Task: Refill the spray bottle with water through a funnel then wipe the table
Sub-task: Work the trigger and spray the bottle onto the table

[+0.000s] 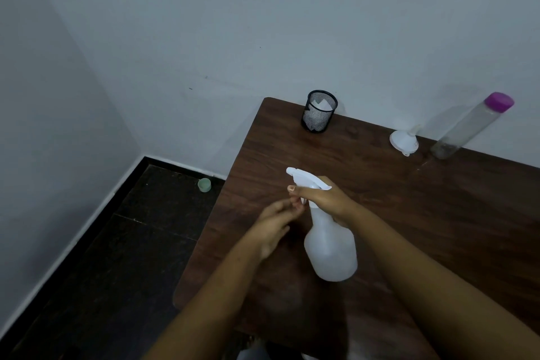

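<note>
Right hand (327,199) curled round white spray bottle (330,248) neck, over wooden table (438,228), left hand (274,225) loose-fingered beside trigger, holding nothing

On bench (438,228): spray bottle (330,251) near left edge; mesh cup (319,111) at back-left corner, funnel (403,140) right of it, tall bottle (467,128) further right. On floor (131,242) left of bench: cap (204,185).

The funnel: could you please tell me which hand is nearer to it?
Right. The right hand grips the spray bottle, on the funnel side; the left hand is beyond the bottle, farther off.
</note>
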`<state>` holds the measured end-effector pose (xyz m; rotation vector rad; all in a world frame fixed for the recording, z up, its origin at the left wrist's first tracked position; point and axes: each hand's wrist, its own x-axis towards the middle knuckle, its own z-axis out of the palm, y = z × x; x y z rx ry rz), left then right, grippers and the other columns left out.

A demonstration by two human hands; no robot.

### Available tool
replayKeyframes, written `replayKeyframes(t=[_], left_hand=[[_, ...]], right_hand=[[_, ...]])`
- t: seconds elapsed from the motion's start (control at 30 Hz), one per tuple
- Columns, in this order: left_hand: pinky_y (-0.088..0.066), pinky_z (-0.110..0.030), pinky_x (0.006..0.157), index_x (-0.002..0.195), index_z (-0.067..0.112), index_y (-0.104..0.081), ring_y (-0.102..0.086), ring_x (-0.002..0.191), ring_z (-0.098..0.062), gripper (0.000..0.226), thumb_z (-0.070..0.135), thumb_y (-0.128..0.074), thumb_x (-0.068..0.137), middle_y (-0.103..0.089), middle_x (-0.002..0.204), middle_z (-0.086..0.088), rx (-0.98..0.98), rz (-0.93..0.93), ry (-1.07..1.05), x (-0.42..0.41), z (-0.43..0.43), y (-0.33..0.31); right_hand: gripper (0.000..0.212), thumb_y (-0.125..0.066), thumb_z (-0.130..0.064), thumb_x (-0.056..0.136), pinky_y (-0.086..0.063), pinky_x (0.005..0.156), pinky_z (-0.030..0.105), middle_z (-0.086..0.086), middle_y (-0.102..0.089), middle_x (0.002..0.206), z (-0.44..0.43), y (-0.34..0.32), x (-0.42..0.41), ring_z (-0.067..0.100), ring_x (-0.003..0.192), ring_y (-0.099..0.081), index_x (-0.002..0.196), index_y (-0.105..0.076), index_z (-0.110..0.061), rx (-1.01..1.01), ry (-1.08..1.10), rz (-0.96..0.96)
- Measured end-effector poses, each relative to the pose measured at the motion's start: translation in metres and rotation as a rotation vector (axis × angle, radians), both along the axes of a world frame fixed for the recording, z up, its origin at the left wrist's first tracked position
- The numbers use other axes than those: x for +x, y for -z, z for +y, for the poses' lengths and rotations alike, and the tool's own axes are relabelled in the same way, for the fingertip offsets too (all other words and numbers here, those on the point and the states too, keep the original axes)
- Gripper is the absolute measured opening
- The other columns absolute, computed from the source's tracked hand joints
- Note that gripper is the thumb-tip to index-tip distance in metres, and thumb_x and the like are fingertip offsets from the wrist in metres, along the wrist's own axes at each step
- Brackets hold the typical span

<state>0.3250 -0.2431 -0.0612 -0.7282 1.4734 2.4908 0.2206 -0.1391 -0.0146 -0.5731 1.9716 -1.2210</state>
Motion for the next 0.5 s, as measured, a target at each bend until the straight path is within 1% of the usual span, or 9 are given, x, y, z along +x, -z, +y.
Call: replayKeyframes(t=[0.03,0.07,0.13,0.17,0.2,0.27,0.37,0.43,0.5], left_hand=[[-0.038,-0.031,0.103,0.113,0.027,-0.063,-0.055,0.116,-0.009,0.022,0.018,-0.055,0.094,-0.065,0.120,0.005,0.015,-0.029,-0.084,-0.002,-0.008,0.001],[-0.035,-0.035,0.106,0.116,0.026,-0.062,-0.054,0.118,-0.011,0.024,0.018,-0.051,0.096,-0.064,0.123,0.003,0.015,-0.040,-0.138,-0.005,-0.014,0.001],[-0.036,-0.037,0.105,0.119,0.025,-0.061,-0.056,0.117,-0.014,0.026,0.020,-0.047,0.098,-0.064,0.124,0.001,0.018,-0.021,-0.179,-0.011,-0.021,-0.005],[-0.040,-0.037,0.102,0.119,0.024,-0.062,-0.059,0.113,-0.015,0.026,0.021,-0.048,0.098,-0.066,0.121,0.000,0.033,-0.005,-0.185,-0.014,-0.022,-0.008],[-0.044,-0.036,0.097,0.117,0.021,-0.064,-0.062,0.107,-0.016,0.025,0.022,-0.048,0.098,-0.068,0.116,-0.002,0.057,0.008,-0.194,-0.017,-0.020,-0.011],[-0.050,-0.033,0.085,0.112,0.016,-0.067,-0.065,0.094,-0.018,0.025,0.027,-0.050,0.096,-0.071,0.105,-0.006,0.112,0.033,-0.217,-0.021,-0.016,-0.015],[-0.050,-0.030,0.067,0.104,0.016,-0.071,-0.061,0.076,-0.016,0.025,0.029,-0.051,0.095,-0.069,0.089,-0.006,0.169,0.100,-0.237,-0.024,-0.009,-0.015],[-0.050,-0.029,0.062,0.106,0.019,-0.071,-0.061,0.070,-0.013,0.024,0.028,-0.052,0.095,-0.069,0.087,-0.004,0.192,0.129,-0.244,-0.025,-0.008,-0.015],[-0.051,-0.029,0.060,0.108,0.020,-0.071,-0.063,0.068,-0.012,0.024,0.026,-0.052,0.095,-0.070,0.088,-0.003,0.206,0.142,-0.242,-0.025,-0.008,-0.015]], right_hand=[[0.039,-0.063,-0.035,0.089,-0.050,0.082,0.023,0.014,-0.065,0.088,0.001,-0.001,0.000,0.008,0.085,-0.064,0.125,-0.055,-0.047,-0.005,0.000,0.001],[0.039,-0.063,-0.033,0.090,-0.052,0.081,0.022,0.015,-0.065,0.091,0.002,-0.003,0.000,0.008,0.085,-0.064,0.126,-0.054,-0.047,-0.016,0.002,-0.004],[0.038,-0.063,-0.031,0.090,-0.054,0.079,0.023,0.014,-0.068,0.100,0.004,-0.003,0.004,0.009,0.087,-0.065,0.127,-0.056,-0.039,-0.033,0.006,-0.013],[0.037,-0.063,-0.030,0.090,-0.055,0.079,0.025,0.013,-0.069,0.101,0.006,-0.003,0.006,0.010,0.088,-0.065,0.127,-0.059,-0.032,-0.047,0.014,-0.017],[0.032,-0.063,-0.029,0.090,-0.055,0.078,0.027,0.012,-0.069,0.098,0.006,-0.003,0.009,0.012,0.087,-0.065,0.122,-0.063,-0.025,-0.066,0.028,-0.017],[0.021,-0.064,-0.027,0.090,-0.055,0.073,0.026,0.010,-0.071,0.093,0.009,-0.002,0.013,0.013,0.083,-0.066,0.108,-0.069,-0.017,-0.107,0.074,-0.001],[0.016,-0.064,-0.025,0.090,-0.056,0.070,0.028,0.008,-0.072,0.086,0.011,-0.001,0.016,0.017,0.080,-0.068,0.099,-0.070,-0.013,-0.124,0.120,0.035],[0.016,-0.064,-0.024,0.090,-0.057,0.067,0.028,0.005,-0.071,0.078,0.011,0.001,0.018,0.018,0.076,-0.068,0.095,-0.070,-0.010,-0.120,0.136,0.061],[0.014,-0.064,-0.024,0.090,-0.056,0.062,0.026,0.000,-0.069,0.073,0.012,0.001,0.018,0.016,0.073,-0.068,0.091,-0.070,-0.012,-0.115,0.156,0.082]])
